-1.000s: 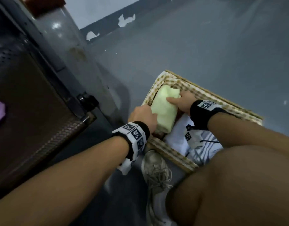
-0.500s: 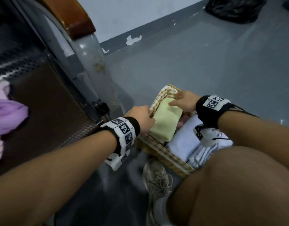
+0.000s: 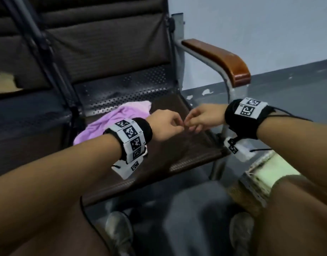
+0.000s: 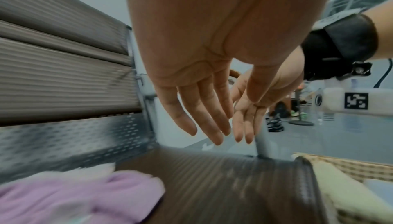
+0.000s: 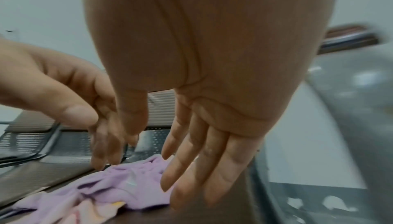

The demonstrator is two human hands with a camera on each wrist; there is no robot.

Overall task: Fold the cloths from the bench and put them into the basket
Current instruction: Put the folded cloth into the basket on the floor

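A crumpled lilac cloth [image 3: 111, 122] lies on the brown bench seat [image 3: 186, 150], also low in the left wrist view [image 4: 74, 197] and in the right wrist view [image 5: 119, 182], where a pink cloth [image 5: 85, 210] lies under it. My left hand [image 3: 166, 126] and right hand [image 3: 201, 119] hover side by side over the seat, right of the cloth, fingertips nearly meeting, both empty. Their fingers [image 4: 204, 120] [image 5: 202, 163] hang relaxed and straight. The wicker basket [image 3: 251, 191] stands on the floor at the lower right, a folded pale green cloth [image 3: 269, 170] inside it.
The bench has a dark slatted backrest [image 3: 107, 39], a perforated metal strip [image 3: 125, 89] and a wooden armrest [image 3: 223, 60] on a metal frame at its right end. Grey floor [image 3: 297, 93] lies beyond. My shoes [image 3: 120, 231] and knees are below the seat edge.
Both hands let go of the green cloth in the basket and rose up and left over the bench seat. My view swung from the basket to the bench.
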